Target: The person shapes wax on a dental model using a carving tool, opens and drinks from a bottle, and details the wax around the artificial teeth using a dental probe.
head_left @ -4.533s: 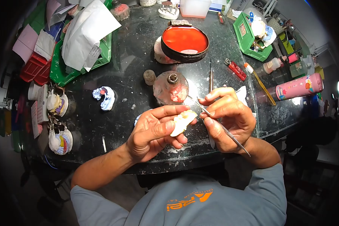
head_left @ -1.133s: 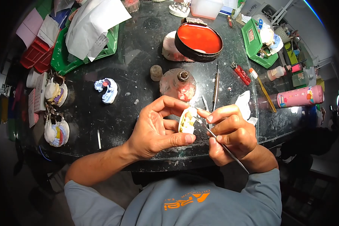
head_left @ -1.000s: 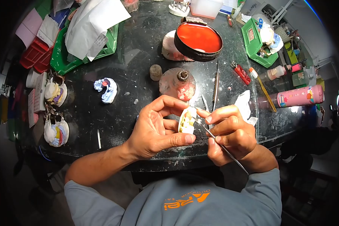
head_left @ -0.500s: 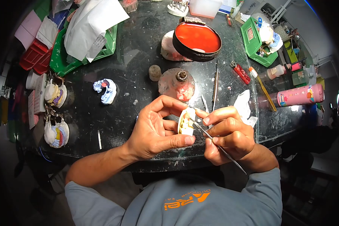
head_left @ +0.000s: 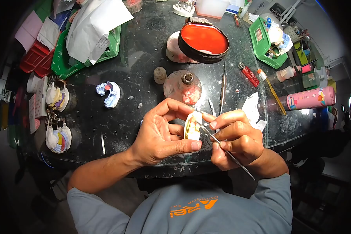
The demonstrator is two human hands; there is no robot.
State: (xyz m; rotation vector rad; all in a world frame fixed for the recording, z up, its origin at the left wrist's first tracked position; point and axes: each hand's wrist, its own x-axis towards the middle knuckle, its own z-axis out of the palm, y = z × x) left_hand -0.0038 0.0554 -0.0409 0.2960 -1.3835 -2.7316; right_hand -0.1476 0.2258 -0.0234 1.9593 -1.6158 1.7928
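A small cream and yellow dental model (head_left: 192, 126) is upright between the thumb and fingers of my left hand (head_left: 163, 134). My right hand (head_left: 238, 138) pinches a thin metal tool (head_left: 233, 156), whose tip meets the model's right side. One fingertip of my right hand is close to the model's upper edge. Just beyond the hands stands a round glass burner (head_left: 182, 87) with a metal neck and pink material inside. Behind it, a dark-rimmed dish (head_left: 204, 41) of red material rests tilted on a pale base (head_left: 177, 48).
A blue-white dental model (head_left: 110, 94) lies to the left, with two articulated models (head_left: 58, 137) beyond it. Green trays (head_left: 113, 46) stand at both back corners. On the right are a red lighter (head_left: 249, 75), a yellow-handled brush (head_left: 275, 95), white tissue (head_left: 251, 110) and a pink bottle (head_left: 311, 98).
Since the earliest frame, my left hand has turned the model more upright, and the tool tip has come from above the model onto its right side. Over the last half second hardly anything moves.
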